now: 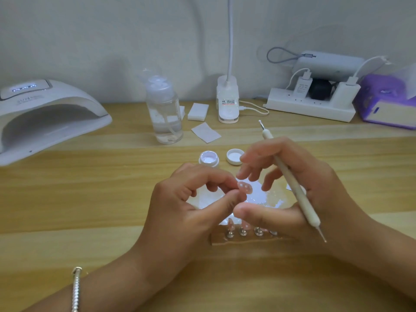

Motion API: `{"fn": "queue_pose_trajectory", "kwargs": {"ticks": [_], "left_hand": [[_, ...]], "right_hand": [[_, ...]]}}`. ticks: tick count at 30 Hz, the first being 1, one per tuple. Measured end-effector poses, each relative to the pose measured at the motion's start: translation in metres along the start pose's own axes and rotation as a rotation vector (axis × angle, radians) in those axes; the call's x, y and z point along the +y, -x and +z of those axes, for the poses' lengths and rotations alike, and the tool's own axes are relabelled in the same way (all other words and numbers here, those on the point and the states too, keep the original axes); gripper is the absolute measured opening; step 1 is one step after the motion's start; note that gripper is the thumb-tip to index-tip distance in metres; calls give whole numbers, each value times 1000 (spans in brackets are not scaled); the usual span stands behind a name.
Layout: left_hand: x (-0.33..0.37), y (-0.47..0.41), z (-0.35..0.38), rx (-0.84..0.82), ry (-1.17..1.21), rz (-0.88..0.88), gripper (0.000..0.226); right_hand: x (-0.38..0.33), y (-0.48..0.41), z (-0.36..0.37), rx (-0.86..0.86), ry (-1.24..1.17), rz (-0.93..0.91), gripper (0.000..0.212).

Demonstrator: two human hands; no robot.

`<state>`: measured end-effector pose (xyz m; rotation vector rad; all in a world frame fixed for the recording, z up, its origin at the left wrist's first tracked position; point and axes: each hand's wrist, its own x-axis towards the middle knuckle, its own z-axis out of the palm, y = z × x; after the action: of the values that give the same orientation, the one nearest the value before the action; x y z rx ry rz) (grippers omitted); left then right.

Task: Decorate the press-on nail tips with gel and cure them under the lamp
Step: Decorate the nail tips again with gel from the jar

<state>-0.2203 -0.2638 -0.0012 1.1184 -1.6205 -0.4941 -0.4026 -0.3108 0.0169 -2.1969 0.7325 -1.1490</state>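
While working over pale wood desk (112, 199) by plain white wall (112, 30), pinching dotted nail tip (244, 188) in left hand (189, 206), gripping dotting pen (292, 183) in right hand (299, 199), fingers loosely spread; open gel pot (209, 159) just behind, curing lamp (45, 113) far left.

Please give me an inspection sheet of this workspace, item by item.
Surface: wooden table, white sheet under the hands.
Job's things: nail tip with white dots; open gel pot, lid beside it; tip stand; curing lamp, display lit.
Clutter: pump bottle, white pads, purple pack.
Grippers: left hand pinches the nail tip; right hand holds the dotting tool.
Cables: white cable at desk lamp base; chargers in power strip.
Surroundings: plain wall.
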Motion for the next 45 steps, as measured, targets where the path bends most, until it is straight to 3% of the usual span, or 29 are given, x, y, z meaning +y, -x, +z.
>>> {"fn": "queue_pose_trajectory", "kwargs": {"ticks": [21,26,29,34,39,45], "left_hand": [[5,-1,0,-38,12,17,12],[9,1,-4,-78,39,-46,29],[11,0,-16,-158,-6,-73,28],[6,-7,-29,-428,-241,-58,40],[-3,-6,-29,-440,-169,-91,22],[-5,-2,-23,-423,-107,-71,9]], "right_hand": [[-4,0,5,41,-55,1,41],[-5,-8,-11,29,-32,-28,39],[-3,-13,-31,10,7,-38,37],[5,2,-48,-74,107,-10,34],[22,24,-45,-72,74,105,50],[25,44,-41,-92,138,-11,33]]}}
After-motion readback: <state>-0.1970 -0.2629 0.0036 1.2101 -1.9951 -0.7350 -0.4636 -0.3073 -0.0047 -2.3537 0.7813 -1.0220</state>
